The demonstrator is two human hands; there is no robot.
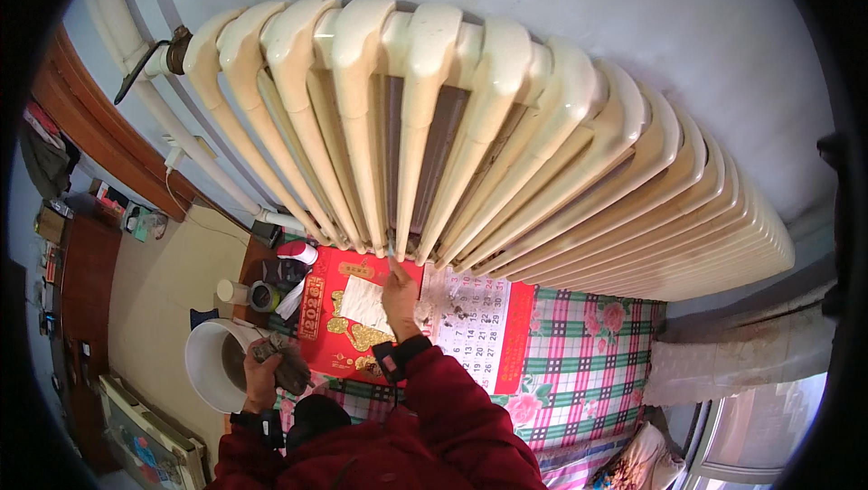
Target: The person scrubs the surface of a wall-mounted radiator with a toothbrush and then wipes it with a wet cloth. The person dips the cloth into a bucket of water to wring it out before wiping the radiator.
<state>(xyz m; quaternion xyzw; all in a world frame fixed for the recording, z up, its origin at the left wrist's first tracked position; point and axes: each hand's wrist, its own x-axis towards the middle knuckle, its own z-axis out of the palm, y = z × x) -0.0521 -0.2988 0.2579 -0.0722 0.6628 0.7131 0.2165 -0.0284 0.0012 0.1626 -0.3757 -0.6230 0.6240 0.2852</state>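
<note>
A cream sectional radiator rises in front of me. My right hand grips a thin, pale tool, whose kind I cannot tell, with its far end at the foot of the radiator columns. My left hand holds a wet-looking grey cloth beside a white bucket with murky liquid in it. Under my right hand lies a red wall calendar, spread below the radiator, with dark debris on its printed page. A white paper sheet rests on the calendar's red part.
A checked floral cloth spreads under the calendar. Left of it stand a cup, a dark round container and a red-and-white item. A valve and a pipe adjoin the radiator's left end. A curtain hangs at right.
</note>
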